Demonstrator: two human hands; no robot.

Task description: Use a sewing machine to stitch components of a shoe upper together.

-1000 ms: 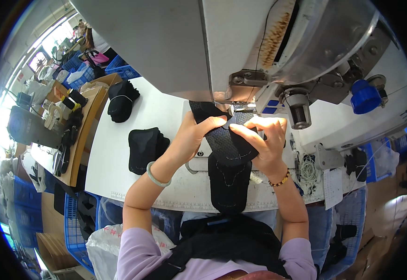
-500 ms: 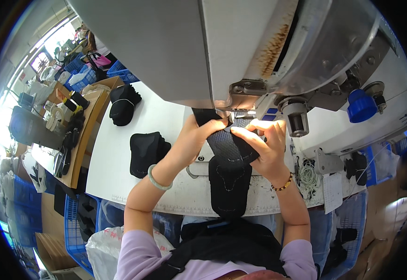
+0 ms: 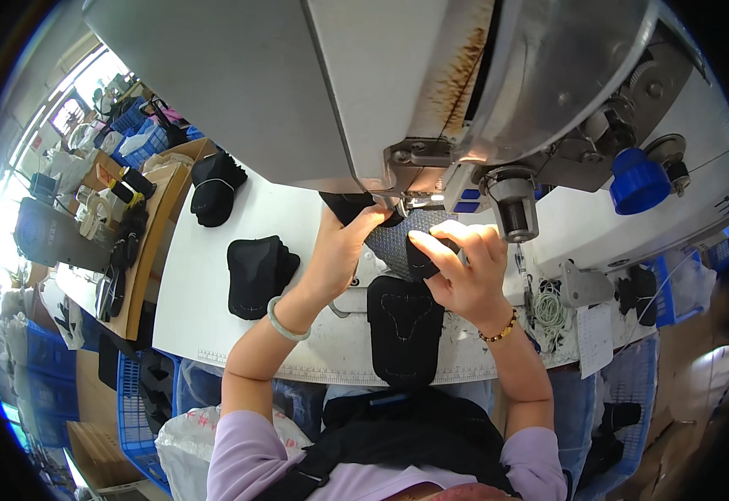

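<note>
A black fabric piece with a grey mesh face point(image 3: 398, 244) lies under the needle area of a large pale sewing machine point(image 3: 347, 100). My left hand point(image 3: 343, 250) pinches the piece's black left part beside the presser foot, thumb on top. My right hand point(image 3: 469, 271) grips its near right edge between thumb and fingers; a black flap with a stitched line shows at the thumb. Just nearer to me, several black pads with pale outline stitching point(image 3: 404, 330) are stacked at the table's front edge. The machine and my fingers hide part of the held piece.
On the white table point(image 3: 189, 292) to the left are a stack of black pieces point(image 3: 260, 275) and a tied black bundle point(image 3: 216, 190). Tangled pale cord point(image 3: 550, 307) lies at right. Blue crates point(image 3: 139, 409) stand below the table. A blue knob point(image 3: 638, 182) juts from the machine.
The mesh piece has turned and been drawn farther under the machine, uncovering more of the stacked pads. Its near edge now folds at my right thumb. The whole view has shifted slightly.
</note>
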